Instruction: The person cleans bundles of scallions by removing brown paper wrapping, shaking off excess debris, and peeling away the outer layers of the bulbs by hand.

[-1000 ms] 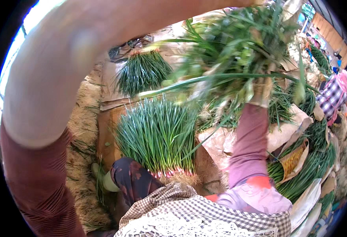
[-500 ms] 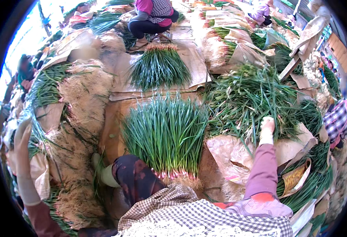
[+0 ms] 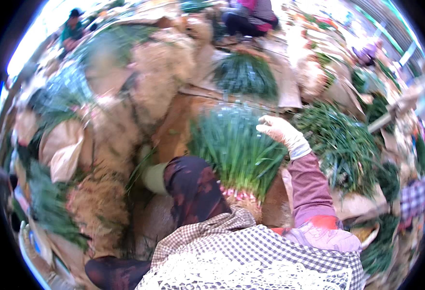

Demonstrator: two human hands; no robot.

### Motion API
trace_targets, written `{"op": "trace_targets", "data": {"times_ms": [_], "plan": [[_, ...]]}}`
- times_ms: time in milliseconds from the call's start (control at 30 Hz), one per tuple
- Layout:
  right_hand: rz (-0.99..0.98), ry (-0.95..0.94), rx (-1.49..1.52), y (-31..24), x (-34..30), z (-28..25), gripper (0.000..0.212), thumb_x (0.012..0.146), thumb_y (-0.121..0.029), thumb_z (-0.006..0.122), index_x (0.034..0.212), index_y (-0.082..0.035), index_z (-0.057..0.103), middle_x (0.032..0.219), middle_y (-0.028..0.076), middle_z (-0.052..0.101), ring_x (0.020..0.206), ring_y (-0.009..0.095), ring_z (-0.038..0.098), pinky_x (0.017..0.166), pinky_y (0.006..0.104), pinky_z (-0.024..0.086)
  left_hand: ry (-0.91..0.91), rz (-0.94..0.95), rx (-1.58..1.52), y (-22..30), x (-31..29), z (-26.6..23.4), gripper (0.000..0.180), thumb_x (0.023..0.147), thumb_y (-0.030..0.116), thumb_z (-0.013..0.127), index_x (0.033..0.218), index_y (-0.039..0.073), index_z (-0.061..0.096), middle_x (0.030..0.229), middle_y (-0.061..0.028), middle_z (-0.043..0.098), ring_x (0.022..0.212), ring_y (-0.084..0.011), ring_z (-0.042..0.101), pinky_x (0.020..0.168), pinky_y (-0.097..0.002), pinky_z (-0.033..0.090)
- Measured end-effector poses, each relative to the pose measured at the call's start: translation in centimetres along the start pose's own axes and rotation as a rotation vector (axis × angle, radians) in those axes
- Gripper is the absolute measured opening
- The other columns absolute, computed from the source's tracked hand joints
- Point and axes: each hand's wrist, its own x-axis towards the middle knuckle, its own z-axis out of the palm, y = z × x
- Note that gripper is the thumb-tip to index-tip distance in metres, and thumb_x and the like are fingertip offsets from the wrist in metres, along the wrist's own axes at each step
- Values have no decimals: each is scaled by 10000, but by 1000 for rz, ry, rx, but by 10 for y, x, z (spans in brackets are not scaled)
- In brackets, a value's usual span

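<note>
My right hand [image 3: 279,131], in a pale glove, is over the leaf tops at the right side of a scallion bundle [image 3: 236,150]. Its fingers point left, loosely bent and apart, with nothing visible in them. The bundle lies fanned out before me, with long green leaves pointing away and pinkish-white root ends near my lap. Right of my forearm is a loose, tangled heap of scallions [image 3: 340,142]. My left hand is out of view.
Rooty scallion piles [image 3: 96,208] line my left side. A person [image 3: 249,19] squats ahead behind another scallion bundle [image 3: 245,75]. Brown sheets [image 3: 171,121] cover the floor. A wooden pole [image 3: 391,113] slants at the right. More people sit at both sides.
My right hand has left the loose heap and moved left over the bundle. The view has turned left, and my left hand has gone out of it.
</note>
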Motion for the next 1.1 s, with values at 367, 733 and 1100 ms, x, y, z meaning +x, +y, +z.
{"op": "trace_targets", "data": {"times_ms": [367,733,1100], "plan": [[-532,-1060,449,-323,37,214,291,811,-223,497,1018,-20,521,854,36,551,752,110,492,703,244,398,729,-559,-79,-113,-308,-147,279,833,269,443,1038,102,533,986,3,548,887,-90,500,770,-246,369],[-903,-1538,-1207,-198,-97,487,429,713,-384,541,1047,-115,550,1073,118,528,1009,266,485,866,315,358,618,-1555,-321,-161,-593,77,301,777,289,465,954,61,549,856,-101,586,786,-201,554,697,-330,428],[-1246,-1142,-1131,-109,72,518,361,751,-295,489,937,6,557,955,210,549,921,331,517,779,340,408,428,-1522,272,-179,-525,39,361,751,329,502,1003,71,520,949,-168,554,899,-290,527,778,-371,407]]}}
